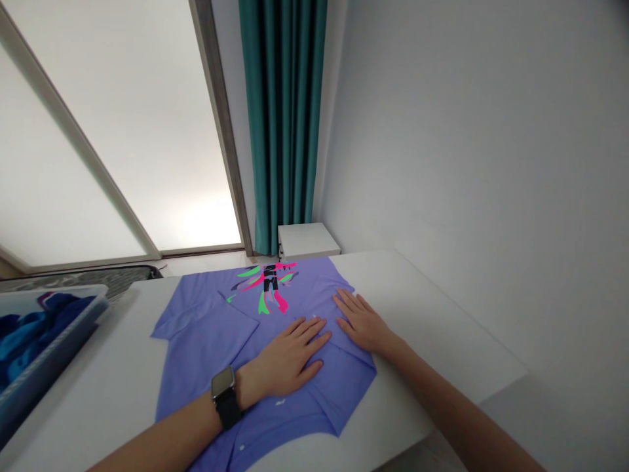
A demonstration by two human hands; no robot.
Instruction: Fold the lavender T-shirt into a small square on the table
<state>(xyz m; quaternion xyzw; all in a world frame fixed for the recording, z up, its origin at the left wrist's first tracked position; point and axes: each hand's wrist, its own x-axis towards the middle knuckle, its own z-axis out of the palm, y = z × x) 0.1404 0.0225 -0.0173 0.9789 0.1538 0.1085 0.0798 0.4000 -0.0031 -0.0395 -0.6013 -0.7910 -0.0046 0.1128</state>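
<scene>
A purple short-sleeved shirt [196, 367] lies spread on the white table [417, 314], with a pink, green and black print near its far edge. Its right side is folded inward, and the left sleeve also lies across the body. My left hand [285, 360], with a black watch on the wrist, rests flat on the middle of the shirt, fingers spread. Flat on the folded right part lies my right hand [363, 321], fingers stretched out near the shirt's right edge. Neither hand grips the cloth. My left forearm covers part of the shirt's near side.
At the left stands a plastic basket [54, 367] holding blue clothes [44, 328]. A small white cabinet [307, 239] is beyond the table, before a green curtain [285, 118]. The wall [466, 144] runs close along the table's right side. Frosted sliding doors [122, 131] are at the back left.
</scene>
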